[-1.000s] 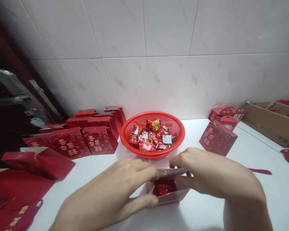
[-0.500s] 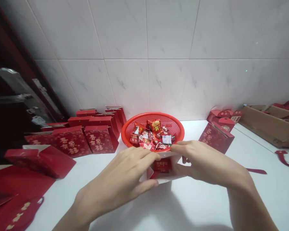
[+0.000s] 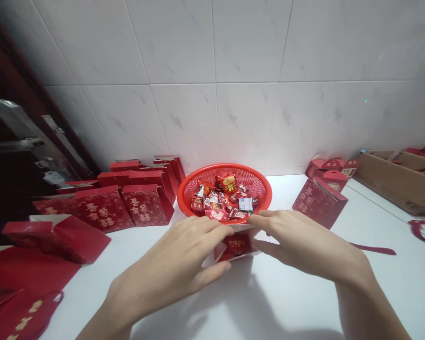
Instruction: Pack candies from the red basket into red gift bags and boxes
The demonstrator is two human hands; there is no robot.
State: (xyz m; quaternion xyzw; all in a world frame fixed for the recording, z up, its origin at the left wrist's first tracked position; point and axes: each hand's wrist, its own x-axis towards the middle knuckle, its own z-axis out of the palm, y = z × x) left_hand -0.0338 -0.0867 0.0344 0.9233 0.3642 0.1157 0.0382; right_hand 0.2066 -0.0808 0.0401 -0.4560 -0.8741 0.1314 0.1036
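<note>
Between my hands stands a small open paper box with a white inside. A red-wrapped sweet shows through its opening. My left hand holds the box's left side, fingers over the far rim and thumb by the near edge. On the other side, my right hand grips the right edge, fingertips at the far rim and thumb lower down. Just behind the box sits a red mesh basket of wrapped sweets. The box's outer faces are mostly hidden.
Several red paper boxes with gold lettering stand at the left. Another red box is at the right, near a brown cardboard carton. A red strap lies on the white table. A tiled wall rises behind.
The box's near edge has moved towards its far rim, so the opening looks narrower. My right thumb has shifted slightly left. The camera view has moved a little.
</note>
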